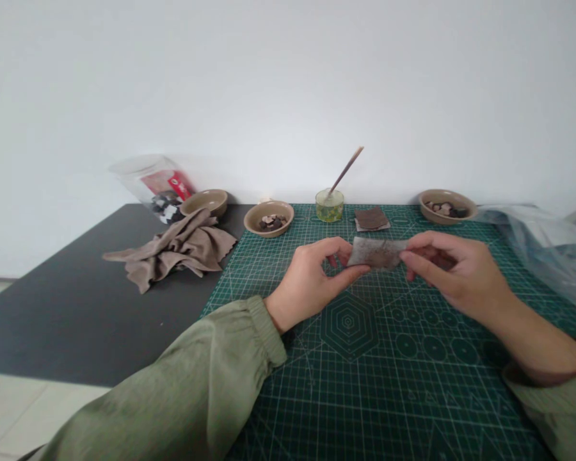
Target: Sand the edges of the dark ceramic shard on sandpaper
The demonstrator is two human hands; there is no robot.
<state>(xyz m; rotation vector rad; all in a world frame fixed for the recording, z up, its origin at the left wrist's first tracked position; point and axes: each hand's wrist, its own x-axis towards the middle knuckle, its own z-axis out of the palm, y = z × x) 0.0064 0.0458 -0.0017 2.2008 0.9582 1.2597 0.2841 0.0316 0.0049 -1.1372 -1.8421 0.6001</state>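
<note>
1. Pinching the left end of a small grey-brown sheet [377,253], my left hand [317,275] sets its thumb along the near edge, with the fingers behind.
2. My right hand [461,272] grips the opposite end between thumb and forefinger; the sheet thus spans the gap between both hands, over the green cutting mat [288,416].
3. Beyond the sheet, near the mat's far edge, lies a small stack of brown squares [371,218], with a paler layer showing beneath.
4. Left of this stack stands a yellowish-green glass [323,203], from which a slender stick [346,168] leans to the right.
5. Two tan bowls, one left of the glass [250,226] and one at far right [444,220], contain dark and pale pieces.
6. On the dark tabletop [100,314], a crumpled brown cloth [182,250] lies before a third bowl [214,200] and a clear bag [130,169].
7. Clear plastic [547,250] covers part of the mat's right side.
</note>
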